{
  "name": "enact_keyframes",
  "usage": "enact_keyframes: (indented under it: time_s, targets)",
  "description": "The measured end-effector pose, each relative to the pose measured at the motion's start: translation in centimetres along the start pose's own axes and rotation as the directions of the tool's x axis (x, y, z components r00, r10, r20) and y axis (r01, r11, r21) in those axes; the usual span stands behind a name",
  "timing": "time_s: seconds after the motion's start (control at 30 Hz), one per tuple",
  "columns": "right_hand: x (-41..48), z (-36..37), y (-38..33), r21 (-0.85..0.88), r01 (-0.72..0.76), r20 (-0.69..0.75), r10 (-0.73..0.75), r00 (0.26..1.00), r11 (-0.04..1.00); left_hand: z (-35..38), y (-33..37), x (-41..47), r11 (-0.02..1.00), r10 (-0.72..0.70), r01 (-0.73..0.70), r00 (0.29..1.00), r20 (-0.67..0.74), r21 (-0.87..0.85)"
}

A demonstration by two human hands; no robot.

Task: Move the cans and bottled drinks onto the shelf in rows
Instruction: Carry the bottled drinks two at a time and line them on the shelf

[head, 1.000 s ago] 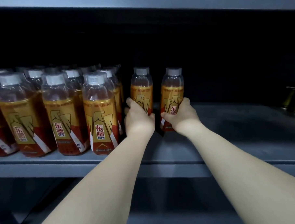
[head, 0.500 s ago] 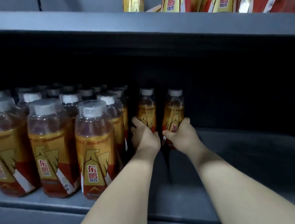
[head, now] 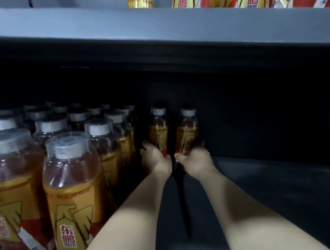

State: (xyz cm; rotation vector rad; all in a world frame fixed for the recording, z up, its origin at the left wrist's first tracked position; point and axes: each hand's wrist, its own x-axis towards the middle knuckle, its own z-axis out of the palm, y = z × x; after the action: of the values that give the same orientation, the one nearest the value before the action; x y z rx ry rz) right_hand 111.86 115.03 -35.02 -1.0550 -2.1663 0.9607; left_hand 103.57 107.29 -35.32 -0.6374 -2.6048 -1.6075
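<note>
Deep on shelf [head: 276,186], one bottle [head: 158,130] within left hand [head: 158,160], another bottle [head: 187,135] within right hand [head: 197,161].

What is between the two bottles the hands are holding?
Nothing: in the head view, only a dark, narrow gap separates the left hand's bottle and the right hand's bottle. Both stand upright on the shelf.

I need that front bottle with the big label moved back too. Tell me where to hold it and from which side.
Take the front bottle around its labelled middle, coming from the open right side. Its body there is straight and upright, other bottles crowd its left and rear, and the shoulder above narrows to a plastic-covered cap.
</note>
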Motion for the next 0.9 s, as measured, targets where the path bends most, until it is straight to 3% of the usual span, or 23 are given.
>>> enact_keyframes:
  time_s: [0.53,0.9]
  targets:
    - [3.1,1.2,-0.4,-0.077,0.028,-0.065,-0.033,0.997,0.997,2.7,-1.0,3.0,0.995,0.078,-0.078,0.997,-0.002,0.059]
    - [2.9,1.4,-0.2,-0.041,0.060,-0.107,-0.064,0.992,0.997,3.3,-1.5,4.0,0.996,0.093,-0.093,0.995,-0.033,-0.016]
